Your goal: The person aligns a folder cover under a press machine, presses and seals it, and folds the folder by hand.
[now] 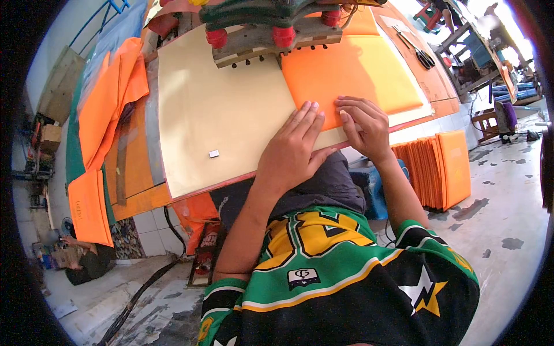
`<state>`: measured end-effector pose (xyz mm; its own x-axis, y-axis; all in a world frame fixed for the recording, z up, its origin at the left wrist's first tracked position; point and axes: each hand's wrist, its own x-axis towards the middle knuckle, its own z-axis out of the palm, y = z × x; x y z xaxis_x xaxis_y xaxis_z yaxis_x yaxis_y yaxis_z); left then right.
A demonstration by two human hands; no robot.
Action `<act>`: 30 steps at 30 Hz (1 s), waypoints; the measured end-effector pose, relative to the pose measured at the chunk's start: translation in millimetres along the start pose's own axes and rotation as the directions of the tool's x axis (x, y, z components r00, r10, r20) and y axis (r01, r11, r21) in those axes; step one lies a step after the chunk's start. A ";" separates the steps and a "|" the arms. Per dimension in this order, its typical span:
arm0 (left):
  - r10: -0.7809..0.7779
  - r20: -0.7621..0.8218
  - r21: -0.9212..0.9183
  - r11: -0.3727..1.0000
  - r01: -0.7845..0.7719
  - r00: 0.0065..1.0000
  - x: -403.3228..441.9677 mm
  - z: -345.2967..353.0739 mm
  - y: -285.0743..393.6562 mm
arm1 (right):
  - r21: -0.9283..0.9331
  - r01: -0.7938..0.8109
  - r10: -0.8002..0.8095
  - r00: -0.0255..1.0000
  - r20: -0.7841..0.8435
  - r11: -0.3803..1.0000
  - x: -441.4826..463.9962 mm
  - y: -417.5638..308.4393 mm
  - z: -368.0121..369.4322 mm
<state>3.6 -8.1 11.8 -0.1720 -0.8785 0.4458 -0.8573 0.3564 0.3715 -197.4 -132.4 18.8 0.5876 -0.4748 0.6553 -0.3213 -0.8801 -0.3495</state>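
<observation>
An orange sheet or folder lies on the right part of a cream board. My left hand rests flat at the sheet's lower left corner, fingers stretched out and pointing up, partly over the cream board. Close to its right, my right hand touches the sheet's lower edge with its fingers bent and its thumb near the forefinger. Whether anything is between those fingers is too small to tell. A small white piece lies on the board at the left.
A dark machine head with red knobs hangs over the board's far side. Black scissors lie at the right. Orange pieces drape at the left. Stacked orange folders stand below the table. A person is at lower left.
</observation>
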 end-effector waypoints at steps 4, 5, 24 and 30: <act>-0.001 0.009 -0.009 1.000 0.002 1.000 0.0 -0.9 0.4 | -0.001 0.018 -0.018 0.999 -0.030 1.000 -1.8 4.0 2.7; 0.000 0.011 -0.011 1.000 0.000 1.000 -0.1 -0.7 0.5 | 0.002 0.021 -0.021 0.999 -0.027 1.000 -1.7 4.3 2.7; -0.015 -0.007 -0.020 1.000 0.015 1.000 -2.8 0.9 -0.7 | 0.080 -0.207 0.161 0.907 0.389 0.975 29.4 9.0 -2.8; -0.036 0.010 -0.055 0.998 0.036 0.999 -2.4 3.0 -2.1 | 0.052 -0.016 -0.012 0.869 0.494 0.999 63.0 35.5 32.6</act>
<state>4.4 -7.7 7.5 -0.1460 -0.8937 0.4242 -0.8352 0.3412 0.4314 -147.6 -193.8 25.7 0.8815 -0.4049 0.2431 -0.2915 -0.8715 -0.3943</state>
